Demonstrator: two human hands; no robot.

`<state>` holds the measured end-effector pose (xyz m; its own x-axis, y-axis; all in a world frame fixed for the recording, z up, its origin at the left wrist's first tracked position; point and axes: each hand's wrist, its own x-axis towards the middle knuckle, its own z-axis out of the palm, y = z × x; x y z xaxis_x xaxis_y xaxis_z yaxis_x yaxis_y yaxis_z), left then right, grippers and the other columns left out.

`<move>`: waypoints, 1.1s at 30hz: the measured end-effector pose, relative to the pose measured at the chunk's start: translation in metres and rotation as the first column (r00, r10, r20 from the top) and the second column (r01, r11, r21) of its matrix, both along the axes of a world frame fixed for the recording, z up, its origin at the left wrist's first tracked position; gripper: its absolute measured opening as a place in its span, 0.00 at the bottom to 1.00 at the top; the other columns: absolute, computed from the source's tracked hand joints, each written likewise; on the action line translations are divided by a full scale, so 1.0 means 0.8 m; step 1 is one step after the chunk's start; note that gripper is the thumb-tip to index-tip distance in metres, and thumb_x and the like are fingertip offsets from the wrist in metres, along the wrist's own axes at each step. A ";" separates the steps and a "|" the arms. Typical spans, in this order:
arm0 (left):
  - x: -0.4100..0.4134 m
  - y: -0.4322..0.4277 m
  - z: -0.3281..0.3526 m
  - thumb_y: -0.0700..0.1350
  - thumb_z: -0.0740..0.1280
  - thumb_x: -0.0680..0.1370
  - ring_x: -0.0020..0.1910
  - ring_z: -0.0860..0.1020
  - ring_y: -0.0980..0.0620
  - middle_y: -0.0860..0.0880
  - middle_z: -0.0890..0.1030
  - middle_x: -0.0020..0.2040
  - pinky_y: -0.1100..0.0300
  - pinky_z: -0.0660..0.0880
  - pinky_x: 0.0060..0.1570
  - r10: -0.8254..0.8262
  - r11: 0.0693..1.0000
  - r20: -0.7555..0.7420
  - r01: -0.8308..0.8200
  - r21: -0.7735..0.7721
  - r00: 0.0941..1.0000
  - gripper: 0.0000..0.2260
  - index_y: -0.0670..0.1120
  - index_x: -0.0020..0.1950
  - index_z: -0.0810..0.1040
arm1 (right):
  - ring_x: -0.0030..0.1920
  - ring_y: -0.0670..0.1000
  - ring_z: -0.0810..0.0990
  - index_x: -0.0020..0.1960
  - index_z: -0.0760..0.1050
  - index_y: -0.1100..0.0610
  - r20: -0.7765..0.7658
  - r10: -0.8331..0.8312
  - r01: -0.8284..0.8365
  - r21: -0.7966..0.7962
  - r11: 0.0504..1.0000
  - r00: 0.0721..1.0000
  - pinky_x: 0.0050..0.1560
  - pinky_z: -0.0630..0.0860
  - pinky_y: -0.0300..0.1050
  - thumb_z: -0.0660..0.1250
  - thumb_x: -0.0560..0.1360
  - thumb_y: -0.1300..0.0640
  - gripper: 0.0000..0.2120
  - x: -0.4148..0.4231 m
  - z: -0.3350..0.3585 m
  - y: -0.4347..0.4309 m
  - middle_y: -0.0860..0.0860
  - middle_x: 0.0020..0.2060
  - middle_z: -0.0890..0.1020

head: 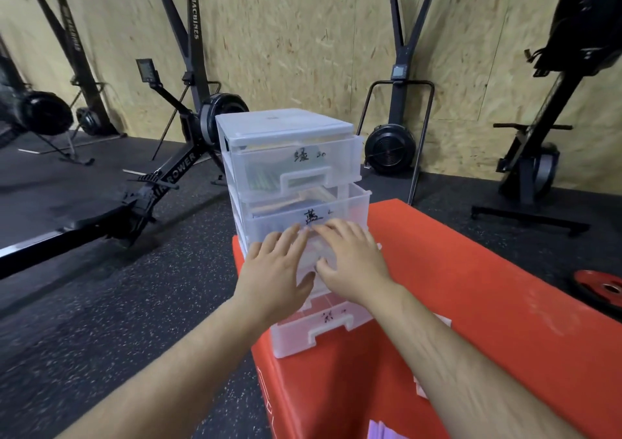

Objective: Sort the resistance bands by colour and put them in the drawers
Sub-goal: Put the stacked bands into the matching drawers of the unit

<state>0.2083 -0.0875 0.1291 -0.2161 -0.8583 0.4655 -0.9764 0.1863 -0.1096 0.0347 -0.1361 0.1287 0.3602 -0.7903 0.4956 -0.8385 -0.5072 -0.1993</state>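
Red box (471, 287), upright tower (282, 125) facing viewer, left hand (276, 267) and right hand (353, 257) flat against second drawer (356, 203)

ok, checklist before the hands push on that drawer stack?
1. Hands empty: ok, left hand and right hand lie flat with fingers straight.
2. Which drawer front the palms press: cannot tell, the hands hide it.
3. Second drawer shut: not ok, it sticks out.
4. Top drawer contents: ok, green bands inside.
5. Drawer unit seated on the red box: ok.
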 end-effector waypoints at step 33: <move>-0.250 0.000 -0.208 0.73 0.61 0.73 0.74 0.63 0.47 0.54 0.57 0.79 0.48 0.65 0.70 -0.290 0.737 -0.245 0.380 0.559 0.925 0.40 0.55 0.79 0.59 | 0.67 0.57 0.75 0.74 0.67 0.53 -0.133 -0.433 0.378 0.745 0.550 0.892 0.64 0.73 0.49 0.64 0.79 0.49 0.25 -0.243 -0.157 0.042 0.55 0.69 0.74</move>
